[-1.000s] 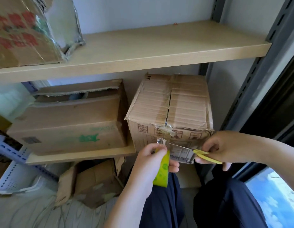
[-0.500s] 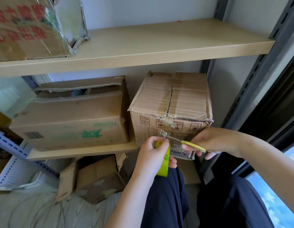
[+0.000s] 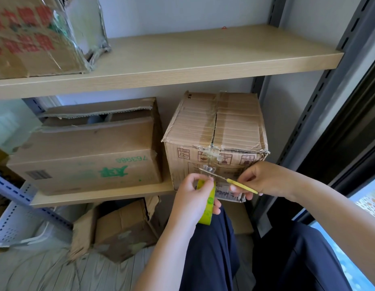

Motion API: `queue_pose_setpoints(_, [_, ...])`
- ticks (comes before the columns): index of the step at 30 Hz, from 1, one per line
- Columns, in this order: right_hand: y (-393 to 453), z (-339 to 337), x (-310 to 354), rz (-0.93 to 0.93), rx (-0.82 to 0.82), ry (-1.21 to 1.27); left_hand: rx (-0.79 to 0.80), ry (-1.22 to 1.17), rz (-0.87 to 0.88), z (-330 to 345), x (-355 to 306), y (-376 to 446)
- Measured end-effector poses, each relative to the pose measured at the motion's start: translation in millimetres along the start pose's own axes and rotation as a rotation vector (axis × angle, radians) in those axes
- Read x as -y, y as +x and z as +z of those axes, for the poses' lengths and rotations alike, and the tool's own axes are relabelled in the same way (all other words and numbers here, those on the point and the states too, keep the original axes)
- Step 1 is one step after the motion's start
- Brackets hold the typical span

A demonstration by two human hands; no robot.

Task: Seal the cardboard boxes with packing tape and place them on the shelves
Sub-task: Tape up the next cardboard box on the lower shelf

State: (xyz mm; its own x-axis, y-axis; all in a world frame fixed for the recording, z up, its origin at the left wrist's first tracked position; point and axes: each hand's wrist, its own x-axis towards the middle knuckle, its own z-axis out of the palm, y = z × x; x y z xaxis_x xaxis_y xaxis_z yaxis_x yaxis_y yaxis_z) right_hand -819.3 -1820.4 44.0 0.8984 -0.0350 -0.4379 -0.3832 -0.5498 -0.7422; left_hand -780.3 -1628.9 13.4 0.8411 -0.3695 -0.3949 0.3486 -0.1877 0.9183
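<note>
Fingers of the left hand (image 3: 190, 198) curl round the tape roll (image 3: 208, 203) at lower centre. Right hand (image 3: 264, 179) grips yellow-handled scissors (image 3: 228, 180), blades at the tape strip against the box (image 3: 216, 141).

soft daylight from the right, wide-angle bending at edges.

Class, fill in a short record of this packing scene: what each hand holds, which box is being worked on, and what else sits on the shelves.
left hand: grips yellow-green roll of packing tape
right hand: holds yellow-handled scissors, blades at the tape strip
box being sealed: brown cardboard box, on the lower wooden shelf, right side
beside it: wide brown box with green print
upper wooden shelf: worn box with red print, at left
</note>
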Motion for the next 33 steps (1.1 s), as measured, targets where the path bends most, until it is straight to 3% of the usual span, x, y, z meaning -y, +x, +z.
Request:
queue_pose_setpoints(6, [-2,3,-4,-0.031,0.056,-0.092,-0.016,-0.055,-0.002,-9,1,-12])
queue_pose_setpoints(10, [-15,4,-7,-0.091,0.074,-0.339,-0.045,-0.093,0.012,-20,-4,-21])
queue_pose_setpoints(14, [-37,-11,27,-0.200,-0.159,-0.561,-0.072,-0.151,0.060,-28,-23,-30])
queue_pose_setpoints(18, [-64,-34,93,-0.372,-0.524,-0.371,-0.082,-0.245,0.166,-30,-55,-39])
queue_pose_setpoints(23, [-42,-82,154,-0.538,-1.056,-0.317,-0.027,-0.336,0.319,-34,-99,-48])
queue_pose_setpoints(29, [24,-117,182,-0.281,-0.963,-0.398,0.058,-0.275,0.384,-44,-126,-52])
queue_pose_setpoints(32, [8,-85,189,-0.577,-1.165,-0.413,0.081,-0.265,0.403,-53,-131,-52])
queue_pose_setpoints(33, [-1,-69,189,-0.678,-1.105,-0.410,0.087,-0.257,0.416,-57,-132,-52])
